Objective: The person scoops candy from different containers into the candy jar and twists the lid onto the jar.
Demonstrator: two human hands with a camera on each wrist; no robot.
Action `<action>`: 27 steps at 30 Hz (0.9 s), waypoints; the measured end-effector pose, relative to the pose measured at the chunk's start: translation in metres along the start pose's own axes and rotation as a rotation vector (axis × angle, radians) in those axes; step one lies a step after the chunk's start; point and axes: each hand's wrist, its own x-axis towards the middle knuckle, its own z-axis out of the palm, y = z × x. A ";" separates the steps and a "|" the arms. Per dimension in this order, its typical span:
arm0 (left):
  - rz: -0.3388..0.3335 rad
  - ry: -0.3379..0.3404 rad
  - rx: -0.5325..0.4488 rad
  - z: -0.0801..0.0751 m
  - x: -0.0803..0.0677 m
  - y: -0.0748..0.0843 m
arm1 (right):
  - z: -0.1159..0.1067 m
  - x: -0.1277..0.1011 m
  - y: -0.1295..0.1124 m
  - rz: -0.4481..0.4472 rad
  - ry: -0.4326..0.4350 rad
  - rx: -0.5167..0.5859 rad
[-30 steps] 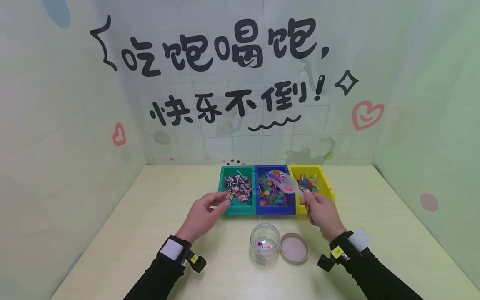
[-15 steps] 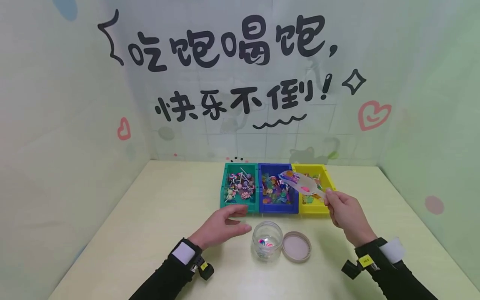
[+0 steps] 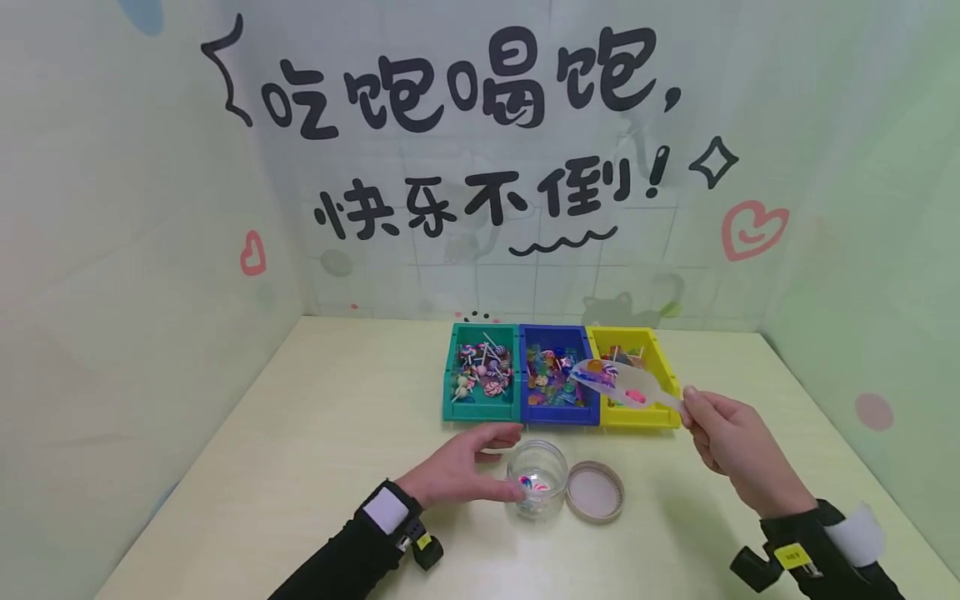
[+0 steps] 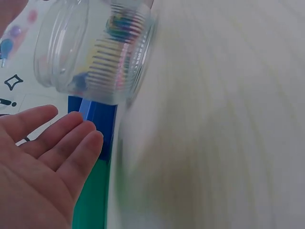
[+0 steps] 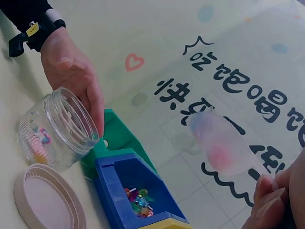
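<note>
A pale yellow tabletop fills the lower part of the head view, walled in by a backdrop printed with large black characters and pink hearts. At the far middle of the tabletop three small bins stand side by side, touching: a green bin holding swirled lollipops, a blue bin holding small coloured pieces, and a yellow bin with more sweets.

The left hand lies low over the tabletop with its fingers nearly straight and relaxed, an open grip; its fingertips reach the left side of the glass jar, and whether they press it or only sit just beside it I cannot tell. The left wrist view shows the flat fingers with a gap to the glass. The right hand hovers to the right of the yellow bin, its thumb and fingers pinched on the handle of a clear plastic scoop.

The scoop's bowl hangs above the seam between the blue and yellow bins, carrying a few coloured sweets. The jar stands upright and lidless, just in front of the blue bin, with a few sweets at its bottom. Its pinkish lid lies flat on the tabletop, just beside the jar on the right.
</note>
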 end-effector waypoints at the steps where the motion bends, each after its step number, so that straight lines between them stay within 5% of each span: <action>1: -0.002 -0.006 0.001 0.001 0.000 0.000 | -0.001 -0.002 0.000 -0.002 -0.007 -0.003; 17: -0.070 -0.024 0.034 0.011 0.006 0.003 | 0.005 -0.029 0.001 0.011 -0.102 -0.011; 27: -0.086 -0.022 0.015 0.011 0.006 0.003 | 0.016 -0.026 -0.002 0.031 -0.162 -0.135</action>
